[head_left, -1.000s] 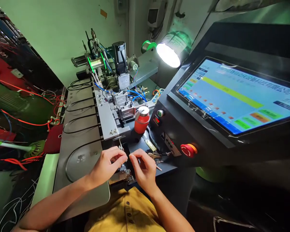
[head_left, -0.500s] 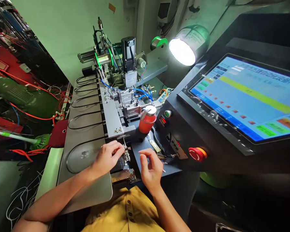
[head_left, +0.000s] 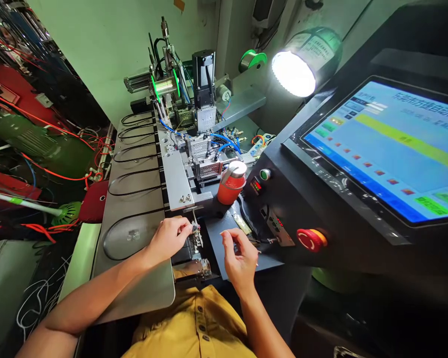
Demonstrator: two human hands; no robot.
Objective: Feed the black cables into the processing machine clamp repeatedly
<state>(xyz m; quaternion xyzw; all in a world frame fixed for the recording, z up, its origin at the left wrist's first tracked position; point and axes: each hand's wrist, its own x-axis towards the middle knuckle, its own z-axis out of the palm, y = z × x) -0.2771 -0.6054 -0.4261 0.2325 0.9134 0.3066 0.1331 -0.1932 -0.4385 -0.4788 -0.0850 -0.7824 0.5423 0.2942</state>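
Note:
My left hand (head_left: 170, 237) is closed in a pinch at the left side of a small metal fixture (head_left: 197, 236); what its fingertips hold is too small to make out. My right hand (head_left: 241, 256) is raised to the right of the fixture, its thumb and fingers curled towards each other. A thin light-coloured item shows beside its palm, too small to name. Black cable loops (head_left: 134, 223) lie in a row on the metal table (head_left: 153, 288) to the left.
A red bottle (head_left: 230, 186) stands behind my right hand. Beyond it is a machine (head_left: 205, 149) with blue tubes. At the right are a control panel with a screen (head_left: 395, 154) and a red stop button (head_left: 310, 239). A lit lamp (head_left: 294, 73) hangs above.
The view has shifted slightly. My left hand is a little closer to the fixture's top, while my right hand stays curled and sits slightly further right in the picture.

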